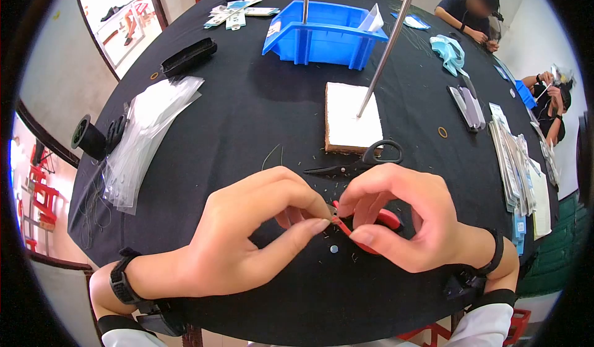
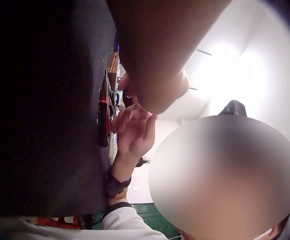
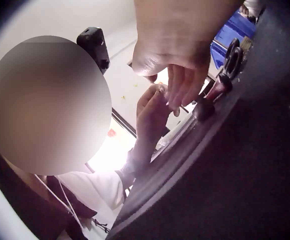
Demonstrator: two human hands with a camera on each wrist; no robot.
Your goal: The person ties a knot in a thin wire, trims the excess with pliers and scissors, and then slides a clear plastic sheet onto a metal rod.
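Note:
Near the front of the black table, my left hand [image 1: 247, 229] pinches a tiny thing between thumb and forefinger; it is too small to tell its kind. In the right wrist view a small bright spot shows at the left hand's [image 3: 152, 110] fingertips. My right hand [image 1: 411, 214] is just to the right, its fingers bent loosely with a gap between thumb and forefinger. Red-handled pliers [image 1: 388, 218] lie behind and under the hands, partly hidden. Beyond them rest black scissors [image 1: 343, 170]. A small pale blue disc [image 1: 334, 248] lies in front of the fingertips.
A white-topped block [image 1: 346, 115] carries a metal rod [image 1: 390, 44]. Farther back stands a blue bin [image 1: 328, 41]. Clear plastic sleeves [image 1: 151, 130] and a black spool [image 1: 88, 138] lie left; a stapler [image 1: 467, 107] and stacked packets [image 1: 512, 161] lie right. Other people sit around the table.

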